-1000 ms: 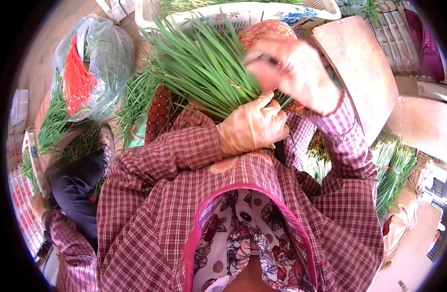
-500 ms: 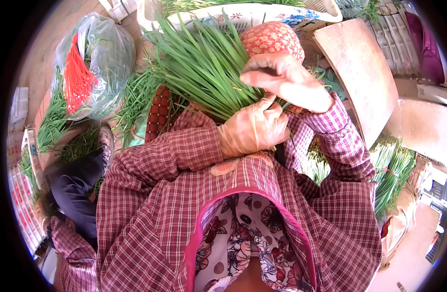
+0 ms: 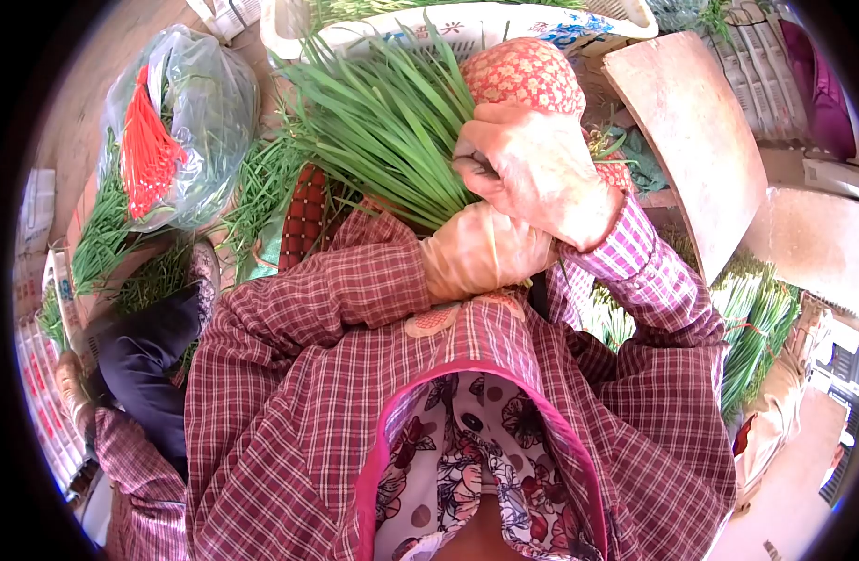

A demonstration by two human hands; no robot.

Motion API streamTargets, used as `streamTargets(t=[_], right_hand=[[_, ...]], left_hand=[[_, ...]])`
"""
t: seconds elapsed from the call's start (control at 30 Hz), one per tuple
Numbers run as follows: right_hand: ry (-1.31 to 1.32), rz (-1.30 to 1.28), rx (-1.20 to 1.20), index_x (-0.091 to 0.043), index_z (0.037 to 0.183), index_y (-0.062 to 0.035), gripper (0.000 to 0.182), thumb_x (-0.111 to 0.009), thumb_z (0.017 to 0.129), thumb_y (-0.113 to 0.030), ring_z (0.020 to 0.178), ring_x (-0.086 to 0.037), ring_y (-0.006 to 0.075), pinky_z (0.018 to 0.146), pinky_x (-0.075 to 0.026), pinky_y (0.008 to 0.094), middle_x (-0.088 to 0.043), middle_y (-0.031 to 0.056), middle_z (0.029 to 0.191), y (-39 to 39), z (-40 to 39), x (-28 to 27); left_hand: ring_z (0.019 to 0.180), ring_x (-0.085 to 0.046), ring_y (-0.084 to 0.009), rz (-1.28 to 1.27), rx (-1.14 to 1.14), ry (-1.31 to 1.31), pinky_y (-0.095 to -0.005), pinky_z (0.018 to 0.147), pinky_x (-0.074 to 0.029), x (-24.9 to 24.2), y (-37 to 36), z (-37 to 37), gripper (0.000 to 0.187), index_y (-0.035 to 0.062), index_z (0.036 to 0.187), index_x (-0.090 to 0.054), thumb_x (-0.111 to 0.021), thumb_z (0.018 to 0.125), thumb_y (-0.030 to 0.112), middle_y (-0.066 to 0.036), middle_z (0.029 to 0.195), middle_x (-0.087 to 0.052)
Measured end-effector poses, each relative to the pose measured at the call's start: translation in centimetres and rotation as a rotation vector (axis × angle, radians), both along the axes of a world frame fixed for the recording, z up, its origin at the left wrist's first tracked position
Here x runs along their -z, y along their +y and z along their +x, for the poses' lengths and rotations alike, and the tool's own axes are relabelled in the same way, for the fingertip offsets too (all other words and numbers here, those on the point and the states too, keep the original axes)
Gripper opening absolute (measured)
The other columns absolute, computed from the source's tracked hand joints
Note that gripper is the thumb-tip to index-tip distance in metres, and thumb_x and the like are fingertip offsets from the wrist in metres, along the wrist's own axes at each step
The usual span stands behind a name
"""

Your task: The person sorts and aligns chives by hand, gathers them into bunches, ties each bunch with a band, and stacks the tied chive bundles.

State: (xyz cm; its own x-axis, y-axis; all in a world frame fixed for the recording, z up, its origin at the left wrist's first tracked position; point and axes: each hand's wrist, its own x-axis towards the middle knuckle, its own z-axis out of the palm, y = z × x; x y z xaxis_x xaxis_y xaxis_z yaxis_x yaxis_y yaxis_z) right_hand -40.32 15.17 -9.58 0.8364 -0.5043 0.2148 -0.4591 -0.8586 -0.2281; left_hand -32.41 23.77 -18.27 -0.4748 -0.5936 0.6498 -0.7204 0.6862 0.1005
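My left hand point(image 3: 485, 251), in a thin pale glove, is closed round the lower part of a bunch of garlic chives point(image 3: 382, 131). The long green blades fan out up and to the left. Over the stems, touching my left hand, my right hand point(image 3: 537, 173) has its fingers curled in beside the blades. What those fingers hold, if anything, is hidden. The stem ends are mostly covered by my hands.
A white plastic basket point(image 3: 467, 28) holding greens stands ahead. At left are a clear plastic bag point(image 3: 214, 122) with red ties point(image 3: 149, 154) and loose chives point(image 3: 266, 178). Banded chives point(image 3: 752, 327) and a bent board point(image 3: 691, 140) lie right. Another person's sleeve point(image 3: 139, 458) shows lower left.
My right hand has moved slightly down and left onto the bunch and my left hand, its fingers curling closed. The other person's hand at far left has shifted up.
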Motion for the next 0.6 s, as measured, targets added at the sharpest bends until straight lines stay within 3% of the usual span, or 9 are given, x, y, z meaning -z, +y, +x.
streamTargets(t=[0.1,0.17,0.27,0.3,0.33,0.43,0.47,0.57,0.6], right_hand=[[0.007,0.151,-0.001,-0.069,0.082,-0.0053,0.016,-0.068,0.078,-0.021,0.076,-0.065,0.024,0.062,-0.052,0.0372,-0.064,0.0095,0.078,-1.1,-0.3,-0.1],[-0.16,0.862,0.103,-0.07,0.094,-0.0034,0.022,-0.067,0.083,-0.023,0.079,-0.064,0.016,0.065,-0.051,0.0318,-0.068,0.0071,0.084,-1.9,-1.1,-0.1],[-0.369,1.224,0.147,-0.07,0.103,-0.003,0.028,-0.066,0.087,-0.026,0.077,-0.06,0.0085,0.068,-0.049,0.0255,-0.07,0.0031,0.091,-2.6,-1.7,-1.3],[-0.386,1.227,0.165,-0.07,0.104,-0.0042,0.03,-0.065,0.087,-0.028,0.075,-0.057,0.0058,0.07,-0.046,0.0204,-0.069,-0.0007,0.09,-3.0,-2.2,-1.7],[-0.519,1.172,0.236,-0.069,0.101,-0.0064,0.034,-0.069,0.083,-0.035,0.061,-0.05,0.0057,0.056,-0.038,0.0186,-0.063,-0.0019,0.076,-2.9,-2.3,-1.7],[-0.785,1.265,-0.015,-0.069,0.106,-0.0059,0.036,-0.064,0.087,-0.036,0.068,-0.055,0.0049,0.06,-0.044,0.0182,-0.068,0.0001,0.086,-5.9,-4.7,-2.3],[-0.836,1.193,0.138,-0.069,0.106,-0.0044,0.038,-0.063,0.088,-0.038,0.066,-0.054,0.0052,0.058,-0.043,0.018,-0.067,0.0003,0.085,-6.4,-5.5,-3.2],[-0.936,1.282,0.098,-0.067,0.091,-0.0053,0.032,-0.066,0.086,-0.037,0.061,-0.049,0.005,0.057,-0.042,0.023,-0.06,-0.0019,0.074,-9.0,-7.3,-4.3],[-0.721,0.972,0.293,-0.068,0.098,-0.0055,0.032,-0.065,0.087,-0.036,0.065,-0.053,0.007,0.058,-0.044,0.023,-0.064,-0.0003,0.08,-9.3,-7.8,-4.0]], left_hand=[[0.073,-0.058,-0.0177,-0.002,-0.203,-0.129,-0.0332,0.072,-0.052,-1.3,0.5,0.4,0.009,0.0139,0.08,-0.061,-0.063,0.076,0.022,-0.001,0.073,-0.053],[0.078,-0.057,-0.0189,0.019,0.089,-0.162,-0.0349,0.086,-0.049,-1.6,-0.5,0.8,0.009,0.0139,0.073,-0.06,-0.062,0.072,0.022,-0.001,0.071,-0.051],[0.082,-0.056,-0.0192,0.013,0.098,-0.163,-0.0382,0.095,-0.044,-1.9,-0.6,0.8,0.01,0.0135,0.069,-0.059,-0.062,0.068,0.023,-0.001,0.071,-0.05],[0.082,-0.056,-0.0192,0.011,0.1,-0.162,-0.0382,0.095,-0.044,-1.9,-0.6,0.8,0.01,0.0135,0.069,-0.059,-0.062,0.068,0.023,-0.001,0.071,-0.05],[0.082,-0.056,-0.0195,0.012,0.104,-0.152,-0.0396,0.095,-0.044,-1.9,-0.6,0.7,0.01,0.0132,0.069,-0.059,-0.062,0.069,0.023,-0.002,0.07,-0.05],[0.082,-0.057,-0.0201,0.025,0.113,-0.125,-0.0411,0.095,-0.045,-1.9,-0.6,0.9,0.01,0.0127,0.068,-0.059,-0.062,0.07,0.022,-0.002,0.07,-0.05],[0.081,-0.057,-0.0204,0.043,0.125,-0.105,-0.0413,0.096,-0.045,-1.8,-0.6,0.8,0.011,0.0124,0.067,-0.059,-0.062,0.07,0.022,-0.002,0.07,-0.051],[0.081,-0.058,-0.0218,0.013,0.103,-0.135,-0.0418,0.096,-0.045,-1.7,-0.7,0.7,0.013,0.0108,0.066,-0.059,-0.062,0.071,0.022,-0.003,0.071,-0.053],[0.081,-0.058,-0.0222,0.006,0.117,-0.183,-0.0417,0.096,-0.045,-1.8,-0.7,0.7,0.014,0.0101,0.066,-0.059,-0.062,0.072,0.023,-0.003,0.071,-0.053]])
